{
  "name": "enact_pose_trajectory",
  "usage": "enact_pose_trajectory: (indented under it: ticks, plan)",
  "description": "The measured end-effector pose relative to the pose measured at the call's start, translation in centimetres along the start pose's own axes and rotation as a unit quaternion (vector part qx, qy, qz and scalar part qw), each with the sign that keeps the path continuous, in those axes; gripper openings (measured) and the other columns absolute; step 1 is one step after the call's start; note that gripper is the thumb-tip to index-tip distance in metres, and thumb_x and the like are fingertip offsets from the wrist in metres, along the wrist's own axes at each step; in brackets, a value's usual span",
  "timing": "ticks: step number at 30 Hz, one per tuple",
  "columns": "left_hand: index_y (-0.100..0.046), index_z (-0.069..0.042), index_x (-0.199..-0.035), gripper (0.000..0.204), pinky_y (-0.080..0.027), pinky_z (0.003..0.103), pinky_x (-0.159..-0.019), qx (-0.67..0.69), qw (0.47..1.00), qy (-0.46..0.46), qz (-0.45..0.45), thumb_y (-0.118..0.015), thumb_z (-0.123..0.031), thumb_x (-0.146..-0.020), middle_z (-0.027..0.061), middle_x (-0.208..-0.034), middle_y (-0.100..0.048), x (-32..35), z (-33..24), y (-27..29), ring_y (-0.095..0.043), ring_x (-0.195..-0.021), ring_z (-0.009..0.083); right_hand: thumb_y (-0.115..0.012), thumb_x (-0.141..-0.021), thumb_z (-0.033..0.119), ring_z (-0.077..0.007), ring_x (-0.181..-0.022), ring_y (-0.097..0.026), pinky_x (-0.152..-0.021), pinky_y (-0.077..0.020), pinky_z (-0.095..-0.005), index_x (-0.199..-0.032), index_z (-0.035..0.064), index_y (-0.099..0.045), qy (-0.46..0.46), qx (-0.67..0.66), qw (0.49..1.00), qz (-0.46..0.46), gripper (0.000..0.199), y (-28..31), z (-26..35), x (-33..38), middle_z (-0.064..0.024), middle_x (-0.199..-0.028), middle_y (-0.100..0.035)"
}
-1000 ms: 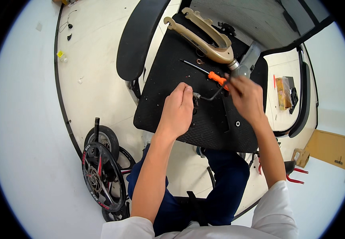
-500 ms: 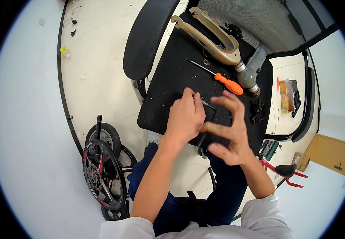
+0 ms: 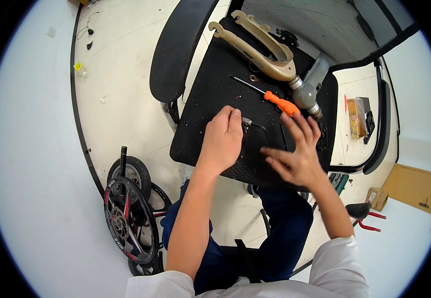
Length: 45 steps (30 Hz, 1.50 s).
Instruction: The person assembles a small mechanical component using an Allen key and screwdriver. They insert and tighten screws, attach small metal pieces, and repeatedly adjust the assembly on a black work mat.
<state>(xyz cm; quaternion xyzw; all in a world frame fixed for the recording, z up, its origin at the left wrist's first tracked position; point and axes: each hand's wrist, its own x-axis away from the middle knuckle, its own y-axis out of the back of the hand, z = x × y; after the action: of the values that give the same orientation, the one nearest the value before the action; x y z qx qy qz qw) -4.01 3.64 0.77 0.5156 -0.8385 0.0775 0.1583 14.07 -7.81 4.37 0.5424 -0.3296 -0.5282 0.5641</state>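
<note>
My left hand (image 3: 221,141) is closed around a small grey metal part (image 3: 246,121), over the black chair seat (image 3: 200,119). Most of that part is hidden by my fingers. A thin black bent rod (image 3: 261,127), shaped like a hex key, sticks out from its right side. To the right, my right hand (image 3: 300,156) hovers over the seat with its fingers spread, slightly blurred, and nothing shows in it. Another thin dark rod (image 3: 283,137) lies on the seat beside its fingers. Just beyond the fingertips rests a screwdriver (image 3: 281,103) with an orange handle.
A tan bicycle fork (image 3: 262,59) lies across the seat's far side, near a copper-coloured ring (image 3: 254,78). The armrest (image 3: 180,54) rises at left. Bicycle wheels (image 3: 131,218) stand on the floor at lower left. Right of the chair are a cardboard box (image 3: 377,198) and a bag (image 3: 357,119).
My right hand has moved right, away from the left hand and the bent rod. My left hand has shifted slightly left, still holding the metal part.
</note>
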Motion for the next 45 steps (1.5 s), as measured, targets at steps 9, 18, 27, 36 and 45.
enact_pose_trajectory:
  ticks: [9, 18, 27, 36, 45]
  plan:
    - [-0.052, 0.005, -0.089, 0.031, -0.046, 0.043, -0.067, 0.025, 0.999, -0.015, 0.019, -0.039, -0.02, -0.102, 0.0247, -0.074, -0.059, 0.7, -0.2, -0.7, -0.059, -0.068, 0.0394, -0.065, -0.084, 0.014, -0.0378, -0.142, -0.029, -0.114, -0.0205, -0.0502, -0.122, 0.0103, -0.068, -0.106, -0.047, 0.99, 0.082, 0.038, 1.4, -5.2, -6.3, -0.0154, -0.155, -0.033]
    - [-0.053, 0.005, -0.094, 0.029, -0.046, 0.051, -0.071, -0.045, 0.997, -0.064, 0.005, -0.04, -0.019, -0.101, 0.0306, -0.077, -0.061, 1.0, -0.7, -1.6, -0.06, -0.079, 0.0486, -0.053, -0.093, 0.032, -0.024, -0.137, -0.041, -0.109, -0.0329, -0.0362, -0.125, -0.0027, -0.058, -0.229, -0.535, 0.813, -0.026, 0.047, 1.3, 1.1, -10.6, -0.0181, -0.144, -0.048]
    - [-0.055, 0.0, -0.094, 0.028, -0.047, 0.045, -0.062, -0.079, 0.996, -0.042, 0.004, -0.045, -0.025, -0.099, 0.0211, -0.076, -0.062, 0.7, 0.8, -1.3, -0.063, -0.071, 0.0389, -0.066, -0.08, 0.039, -0.0482, -0.144, -0.02, -0.11, -0.0164, -0.0617, -0.112, 0.0219, -0.074, 0.011, -0.166, 0.984, 0.056, 0.038, 1.4, 6.4, -4.4, -0.0253, -0.155, -0.027]
    - [-0.056, -0.005, -0.091, 0.031, -0.041, 0.023, -0.047, 0.029, 0.999, -0.029, -0.016, -0.038, -0.027, -0.103, 0.0015, -0.07, -0.059, 0.3, 0.4, 0.5, -0.049, -0.054, 0.0056, -0.085, -0.067, 0.02, -0.0268, -0.115, -0.064, -0.098, -0.0486, -0.0343, -0.142, 0.0016, -0.046, -0.21, -0.302, 0.929, 0.046, 0.087, -0.8, 0.7, 1.0, -0.0222, -0.124, -0.063]
    - [-0.055, -0.004, -0.09, 0.031, -0.042, 0.024, -0.047, 0.029, 0.997, -0.028, 0.059, -0.038, -0.025, -0.103, 0.0032, -0.071, -0.057, 0.7, 0.0, -0.2, -0.049, -0.054, 0.0066, -0.067, -0.082, -0.002, -0.019, -0.086, -0.071, -0.077, -0.0569, -0.0259, -0.111, -0.0104, -0.065, -0.25, -0.484, 0.829, 0.123, 0.03, 3.9, -8.3, -7.3, -0.0177, -0.096, -0.072]
